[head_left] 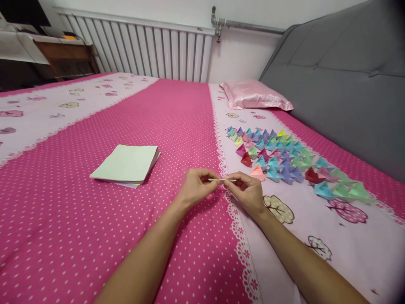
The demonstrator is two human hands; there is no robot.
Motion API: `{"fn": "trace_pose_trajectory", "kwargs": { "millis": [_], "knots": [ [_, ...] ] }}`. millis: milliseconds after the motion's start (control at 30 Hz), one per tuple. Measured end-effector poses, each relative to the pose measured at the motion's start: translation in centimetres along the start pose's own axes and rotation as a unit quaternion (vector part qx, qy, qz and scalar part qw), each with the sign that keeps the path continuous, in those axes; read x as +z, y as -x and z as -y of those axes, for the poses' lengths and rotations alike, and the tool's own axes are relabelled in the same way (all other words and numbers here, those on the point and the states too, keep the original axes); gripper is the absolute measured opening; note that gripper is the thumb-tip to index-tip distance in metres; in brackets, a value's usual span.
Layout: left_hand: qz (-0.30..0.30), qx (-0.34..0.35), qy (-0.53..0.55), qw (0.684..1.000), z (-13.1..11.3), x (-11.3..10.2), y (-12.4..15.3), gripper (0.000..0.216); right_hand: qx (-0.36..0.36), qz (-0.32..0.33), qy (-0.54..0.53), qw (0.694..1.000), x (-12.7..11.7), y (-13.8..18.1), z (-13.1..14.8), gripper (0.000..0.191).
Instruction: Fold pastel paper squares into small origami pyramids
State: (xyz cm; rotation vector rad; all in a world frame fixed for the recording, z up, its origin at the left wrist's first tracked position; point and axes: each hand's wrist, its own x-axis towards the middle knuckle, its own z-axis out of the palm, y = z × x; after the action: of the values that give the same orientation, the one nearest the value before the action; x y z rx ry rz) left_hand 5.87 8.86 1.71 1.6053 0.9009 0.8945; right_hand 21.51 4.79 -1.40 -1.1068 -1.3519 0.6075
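Note:
Both hands meet above the bed, pinching a small folded piece of pale paper (pixel 228 180) seen nearly edge-on as a thin strip. My left hand (pixel 198 184) grips its left part between thumb and fingers. On the other end, my right hand (pixel 246 191) is closed in the same kind of pinch. The fingers hide much of the paper, so its folded shape cannot be made out. To the left lies a stack of square paper sheets (pixel 126 162), pale green on top with other colours showing at the edge. Several rows of folded paper boats (pixel 274 173) stand to the right.
Beneath everything is a bed with a pink dotted and floral cover (pixel 177 114). A pink satin pillow (pixel 255 95) lies at the far right, by a grey padded headboard (pixel 335 63). Behind the bed are a white radiator (pixel 152 46) and a pipe (pixel 249 26); a desk (pixel 63 55) stands far left.

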Motion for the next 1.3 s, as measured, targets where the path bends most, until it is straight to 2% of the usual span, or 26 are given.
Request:
{"fn": "trace_pose_trajectory", "kwargs": {
  "millis": [167, 333, 500, 667, 800, 867, 1033, 1300],
  "knots": [
    [0.004, -0.007, 0.015, 1.000, 0.17, 0.25, 0.04, 0.013, -0.012, 0.010, 0.042, 0.999, 0.03, 0.06, 0.33, 0.005],
    [0.013, -0.029, -0.001, 0.999, 0.24, 0.15, 0.10, 0.023, 0.027, 0.012, 0.014, 0.999, -0.04, -0.02, -0.07, 0.010],
    [0.027, -0.008, -0.047, 0.999, 0.41, -0.30, -0.12, 0.031, 0.062, 0.015, -0.014, 0.998, -0.04, 0.00, -0.16, 0.013],
    [0.010, -0.009, 0.019, 1.000, 0.46, -0.32, -0.30, 0.028, 0.102, -0.006, -0.067, 0.993, 0.07, 0.00, 0.01, 0.019],
    [0.063, -0.041, 0.087, 0.993, 0.45, 0.08, -0.14, 0.021, 0.113, -0.023, -0.089, 0.989, 0.16, 0.02, -0.03, 0.024],
    [0.080, -0.048, 0.113, 0.989, 0.53, 0.27, -0.15, 0.015, 0.103, -0.013, -0.086, 0.991, 0.16, 0.09, 0.07, 0.024],
    [0.074, -0.045, 0.161, 0.983, 0.94, 0.30, -0.53, 0.010, 0.083, 0.057, -0.110, 0.989, -0.04, 0.23, 0.49, 0.023],
    [0.078, -0.042, 0.173, 0.981, 0.58, 0.15, -0.56, 0.013, 0.085, 0.070, -0.119, 0.987, -0.18, 0.09, 0.03, 0.017]
  ]
}}
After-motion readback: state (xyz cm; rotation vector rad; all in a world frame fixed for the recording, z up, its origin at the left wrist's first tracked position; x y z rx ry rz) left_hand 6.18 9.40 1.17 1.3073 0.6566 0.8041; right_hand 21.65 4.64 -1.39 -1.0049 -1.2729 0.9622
